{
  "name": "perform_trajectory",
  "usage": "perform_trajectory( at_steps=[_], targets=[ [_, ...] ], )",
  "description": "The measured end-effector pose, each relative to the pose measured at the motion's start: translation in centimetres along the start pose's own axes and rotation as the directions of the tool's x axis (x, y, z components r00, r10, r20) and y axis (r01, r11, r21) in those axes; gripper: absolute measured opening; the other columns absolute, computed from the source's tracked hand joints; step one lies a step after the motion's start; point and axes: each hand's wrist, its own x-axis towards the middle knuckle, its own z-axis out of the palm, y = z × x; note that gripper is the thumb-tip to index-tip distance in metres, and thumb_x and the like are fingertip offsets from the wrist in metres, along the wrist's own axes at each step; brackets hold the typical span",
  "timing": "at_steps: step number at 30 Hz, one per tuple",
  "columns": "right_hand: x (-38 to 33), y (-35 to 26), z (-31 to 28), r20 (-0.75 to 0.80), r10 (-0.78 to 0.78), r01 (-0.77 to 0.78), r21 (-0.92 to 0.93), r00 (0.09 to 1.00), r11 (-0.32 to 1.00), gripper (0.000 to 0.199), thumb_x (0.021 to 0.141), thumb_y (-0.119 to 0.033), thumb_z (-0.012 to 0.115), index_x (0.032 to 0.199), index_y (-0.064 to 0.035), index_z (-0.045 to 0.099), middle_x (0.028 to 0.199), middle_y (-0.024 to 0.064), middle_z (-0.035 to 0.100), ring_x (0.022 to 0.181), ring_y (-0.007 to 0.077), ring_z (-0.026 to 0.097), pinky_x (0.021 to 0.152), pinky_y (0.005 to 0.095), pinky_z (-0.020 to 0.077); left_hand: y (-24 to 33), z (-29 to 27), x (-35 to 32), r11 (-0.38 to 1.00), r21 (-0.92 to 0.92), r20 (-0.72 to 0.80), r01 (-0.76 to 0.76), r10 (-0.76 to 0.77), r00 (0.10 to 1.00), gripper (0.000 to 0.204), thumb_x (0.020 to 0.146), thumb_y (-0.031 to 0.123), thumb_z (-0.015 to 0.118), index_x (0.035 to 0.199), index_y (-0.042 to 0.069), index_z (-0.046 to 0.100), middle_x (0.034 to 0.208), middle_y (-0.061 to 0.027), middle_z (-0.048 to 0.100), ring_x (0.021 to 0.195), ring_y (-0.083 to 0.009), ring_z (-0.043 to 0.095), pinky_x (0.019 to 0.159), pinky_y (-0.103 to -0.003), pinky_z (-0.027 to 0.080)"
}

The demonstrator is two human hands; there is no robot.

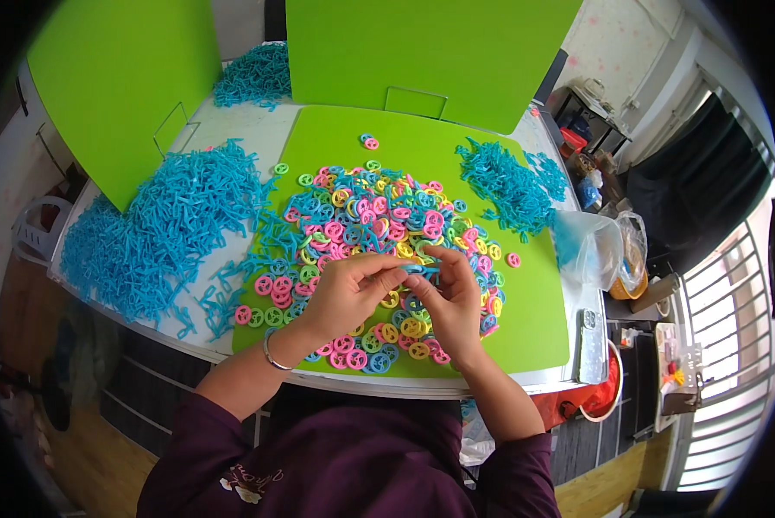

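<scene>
Over the pile of small plastic rings, my left hand (346, 292) and my right hand (449, 304) meet fingertip to fingertip. Both are pinched on a small blue plastic piece (418, 268), mostly covered by the fingers; its exact shape is hidden. Pink, yellow, green and blue wheel-like rings (357, 358) with spokes inside lie heaped on a green mat (538, 324) under and around my hands. Left of them, a large heap of thin blue forked plastic pieces (176, 203) spreads up to the rings. A smaller heap of similar blue pieces (508, 186) lies at the right.
Green boards stand upright at the back left (137, 86) and back centre (430, 56). Between them sits another blue heap (256, 73). A phone (592, 345) lies at the white table's right corner, below a clear plastic bag (588, 246). A bin (610, 384) stands beyond that edge.
</scene>
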Motion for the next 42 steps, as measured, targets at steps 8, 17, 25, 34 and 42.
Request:
perform_trajectory(
  at_steps=[8,17,25,34,42],
  targets=[
    [-0.3,-0.3,0.0,0.034,-0.025,0.022,0.1,0.999,0.995,0.039,0.087,0.001,0.063,0.123,0.0001,0.048,0.101,0.0087,0.063,0.094,0.0145,0.062,0.079,0.0261,0.0518,-1.7,-0.5,0.4,0.989,-0.118,0.088,0.088,-0.078,0.993,0.026,0.095,0.015,0.055,0.118,0.002,0.06,0.1,-0.0046,0.067,0.087,-0.0081,0.062,0.072,-0.022,0.051],
    [-5.7,-7.8,-6.9,0.415,0.088,0.142,-0.491,0.905,0.859,0.013,0.082,0.003,0.066,0.094,0.0016,0.063,0.087,0.0099,0.068,0.084,0.0175,0.066,0.073,0.0288,0.0524,3.8,-3.9,-0.4,0.915,-0.358,0.047,-0.183,0.214,0.976,0.054,0.097,0.046,0.043,0.124,-0.001,0.052,0.116,-0.0148,0.058,0.107,-0.0223,0.054,0.086,-0.033,0.046],
    [-15.2,-6.8,-13.4,0.24,0.676,0.03,-0.951,0.697,0.307,0.026,0.085,-0.02,0.065,0.109,-0.0123,0.065,0.086,0.0159,0.068,0.078,0.0307,0.067,0.07,0.0366,0.0524,14.2,-7.5,-6.3,0.533,-0.66,0.11,-0.53,0.766,0.633,0.059,0.091,0.046,0.038,0.118,-0.001,0.059,0.126,-0.0193,0.053,0.121,-0.0282,0.049,0.101,-0.041,0.04],
    [-11.5,-8.3,-9.8,0.533,0.311,0.179,-0.679,0.787,0.712,0.026,0.084,-0.021,0.067,0.108,-0.0089,0.067,0.087,0.0135,0.068,0.077,0.0298,0.066,0.068,0.0348,0.0518,17.6,-7.2,-7.8,0.06,-0.745,-0.027,-0.664,0.992,0.119,0.027,0.094,0.006,0.045,0.114,0.005,0.063,0.123,-0.0153,0.058,0.121,-0.0251,0.05,0.102,-0.039,0.044],
    [0.4,-2.1,1.6,0.317,-0.041,0.275,-0.744,0.948,0.609,0.023,0.086,-0.024,0.065,0.085,-0.001,0.065,0.073,0.0144,0.066,0.064,0.031,0.064,0.058,0.0382,0.0496,10.0,-7.4,-8.1,0.613,-0.79,0.613,0.028,0.789,0.032,0.04,0.089,0.036,0.06,0.099,-0.003,0.065,0.095,-0.0195,0.064,0.093,-0.0335,0.061,0.08,-0.041,0.05]
  ],
)
